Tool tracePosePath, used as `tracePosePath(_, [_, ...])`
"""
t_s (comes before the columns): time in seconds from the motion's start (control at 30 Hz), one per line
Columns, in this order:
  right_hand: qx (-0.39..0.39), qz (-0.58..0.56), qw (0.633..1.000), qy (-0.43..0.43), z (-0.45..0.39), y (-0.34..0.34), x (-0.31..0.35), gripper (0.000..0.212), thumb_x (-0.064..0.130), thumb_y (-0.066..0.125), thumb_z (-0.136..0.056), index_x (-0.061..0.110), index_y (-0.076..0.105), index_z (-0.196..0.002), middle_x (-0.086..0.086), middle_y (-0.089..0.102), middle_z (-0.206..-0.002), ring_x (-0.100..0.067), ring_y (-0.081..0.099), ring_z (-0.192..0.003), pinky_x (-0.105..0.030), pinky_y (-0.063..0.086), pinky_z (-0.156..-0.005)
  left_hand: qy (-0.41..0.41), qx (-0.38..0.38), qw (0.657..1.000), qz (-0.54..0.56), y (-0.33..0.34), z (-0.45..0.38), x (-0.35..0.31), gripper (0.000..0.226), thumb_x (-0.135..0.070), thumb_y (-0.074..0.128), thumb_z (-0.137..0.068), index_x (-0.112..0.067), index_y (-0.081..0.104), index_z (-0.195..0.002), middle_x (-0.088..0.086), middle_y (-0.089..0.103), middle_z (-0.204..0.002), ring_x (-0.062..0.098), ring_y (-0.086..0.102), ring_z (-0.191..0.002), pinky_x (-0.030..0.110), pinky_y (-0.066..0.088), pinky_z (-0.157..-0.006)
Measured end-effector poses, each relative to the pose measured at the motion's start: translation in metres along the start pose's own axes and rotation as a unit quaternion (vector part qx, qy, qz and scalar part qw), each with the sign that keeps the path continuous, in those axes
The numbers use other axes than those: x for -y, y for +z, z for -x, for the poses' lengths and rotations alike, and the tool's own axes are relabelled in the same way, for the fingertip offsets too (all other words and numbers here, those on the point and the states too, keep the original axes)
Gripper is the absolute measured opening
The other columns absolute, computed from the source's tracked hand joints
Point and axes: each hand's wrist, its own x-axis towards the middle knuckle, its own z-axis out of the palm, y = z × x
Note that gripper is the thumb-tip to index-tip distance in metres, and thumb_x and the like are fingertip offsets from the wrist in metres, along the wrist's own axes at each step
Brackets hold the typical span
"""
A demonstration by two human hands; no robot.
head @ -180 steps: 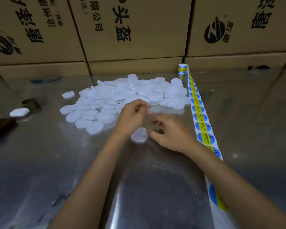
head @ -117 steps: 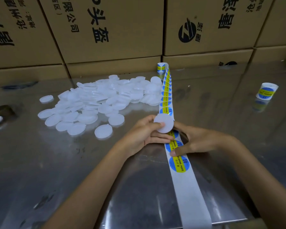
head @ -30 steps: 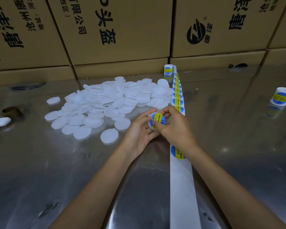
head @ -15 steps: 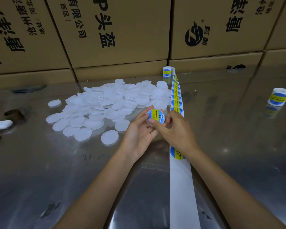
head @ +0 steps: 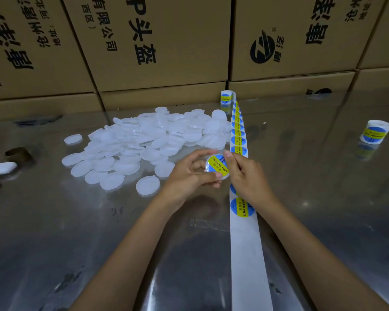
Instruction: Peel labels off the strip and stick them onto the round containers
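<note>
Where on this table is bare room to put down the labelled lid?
Free: the table between the label strip and the labelled piece at far right; also the near left, below the pile of white lids. Crowded: that pile, left of the hands, reaching up to the strip.

The blue-and-yellow label point(head: 218, 166) on the round container held above the bench reads "SOLDERING PASTE", as does the next label on the strip point(head: 241, 207), while the cardboard boxes point(head: 157, 41) along the bench's far edge carry black Chinese print including "头盔" and "有限公司".
</note>
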Motion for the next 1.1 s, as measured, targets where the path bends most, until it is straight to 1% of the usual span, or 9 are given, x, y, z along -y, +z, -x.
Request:
tracePosePath(0.17, [0.025, -0.103, 0.994, 0.022, 0.001, 0.002, 0.005, 0.047, 0.046, 0.044, -0.103, 0.023, 0.040, -0.062, 0.010, 0.035, -0.052, -0.007, 0.034, -0.051, -0.021, 0.030, -0.052, -0.003, -0.045, 0.999, -0.009, 0.000, 0.002, -0.006, 0.034, -0.003, 0.082, -0.079, -0.010, 0.066, -0.108, 0.017, 0.076, -0.084, 0.031, 0.076, -0.078, 0.033, 0.062, -0.067])
tracePosePath(0.27, [0.066, -0.040, 0.997, 0.011, 0.003, 0.003, 0.004, 0.044, 0.063, 0.054, -0.089, 0.023, 0.047, -0.071, 0.010, 0.042, -0.057, -0.006, 0.039, -0.054, -0.022, 0.035, -0.052, 0.013, -0.087, 0.996, -0.011, 0.001, 0.002, -0.005, 0.019, -0.010, 0.079, -0.084, -0.008, 0.066, -0.099, 0.017, 0.076, -0.081, 0.026, 0.076, -0.073, 0.031, 0.061, -0.061])
tracePosePath(0.37, [0.077, 0.038, 0.996, 0.008, 0.006, 0.004, 0.004, 0.059, 0.082, 0.058, -0.068, 0.024, 0.052, -0.077, 0.007, 0.055, -0.066, -0.005, 0.050, -0.060, -0.028, 0.045, -0.058, 0.020, -0.120, 0.993, -0.007, 0.002, 0.001, -0.004, 0.018, -0.019, 0.076, -0.088, -0.004, 0.067, -0.092, 0.015, 0.076, -0.078, 0.022, 0.074, -0.067, 0.029, 0.058, -0.054])
tracePosePath(0.5, [0.053, 0.117, 0.992, -0.009, 0.005, 0.002, 0.002, 0.061, 0.090, 0.046, -0.069, 0.030, 0.054, -0.072, 0.011, 0.051, -0.058, -0.007, 0.051, -0.058, -0.030, 0.041, -0.053, 0.013, -0.134, 0.991, -0.004, 0.003, 0.001, -0.004, 0.023, -0.025, 0.073, -0.091, -0.003, 0.065, -0.090, 0.016, 0.075, -0.078, 0.026, 0.074, -0.067, 0.030, 0.058, -0.052])
tracePosePath(0.67, [0.038, 0.123, 0.992, -0.002, 0.002, -0.001, -0.003, 0.061, 0.074, 0.039, -0.089, 0.023, 0.031, -0.056, 0.009, 0.040, -0.049, -0.011, 0.040, -0.050, -0.029, 0.027, -0.052, 0.018, -0.070, 0.997, 0.024, -0.002, 0.000, -0.005, 0.014, -0.015, 0.064, -0.097, -0.008, 0.065, -0.110, 0.018, 0.075, -0.097, 0.027, 0.075, -0.086, 0.034, 0.062, -0.073])
tracePosePath(0.77, [0.013, 0.105, 0.994, 0.008, 0.000, -0.002, -0.004, 0.059, 0.059, 0.034, -0.099, 0.020, 0.028, -0.055, 0.005, 0.040, -0.047, -0.014, 0.039, -0.049, -0.029, 0.027, -0.054, 0.013, -0.001, 1.000, 0.026, -0.002, 0.001, -0.004, 0.031, -0.004, 0.064, -0.095, -0.013, 0.058, -0.125, 0.024, 0.072, -0.104, 0.030, 0.073, -0.101, 0.035, 0.060, -0.085])
tracePosePath(0.9, [0.009, 0.081, 0.997, 0.011, 0.003, -0.001, 0.000, 0.059, 0.050, 0.030, -0.103, 0.018, 0.029, -0.055, 0.002, 0.038, -0.049, -0.018, 0.040, -0.050, -0.031, 0.030, -0.055, 0.010, 0.040, 0.999, 0.019, -0.007, 0.000, -0.007, 0.053, 0.003, 0.069, -0.089, -0.023, 0.057, -0.133, 0.025, 0.071, -0.103, 0.032, 0.072, -0.101, 0.032, 0.059, -0.086])
tracePosePath(1.03, [0.007, -0.009, 1.000, 0.029, 0.006, 0.002, 0.007, 0.059, 0.051, 0.035, -0.102, 0.020, 0.026, -0.053, 0.006, 0.031, -0.047, -0.014, 0.033, -0.050, -0.032, 0.029, -0.054, 0.008, -0.004, 1.000, -0.007, -0.008, 0.001, -0.010, 0.038, -0.006, 0.078, -0.084, -0.017, 0.067, -0.119, 0.018, 0.076, -0.098, 0.031, 0.075, -0.093, 0.029, 0.061, -0.078])
tracePosePath(1.1, [0.012, -0.038, 0.999, 0.029, 0.006, 0.002, 0.008, 0.060, 0.060, 0.039, -0.098, 0.019, 0.029, -0.054, 0.008, 0.028, -0.047, -0.011, 0.030, -0.050, -0.031, 0.029, -0.054, 0.013, -0.030, 0.999, 0.005, -0.007, 0.002, -0.010, 0.031, -0.009, 0.079, -0.084, -0.015, 0.068, -0.112, 0.017, 0.077, -0.096, 0.033, 0.076, -0.089, 0.029, 0.062, -0.074])
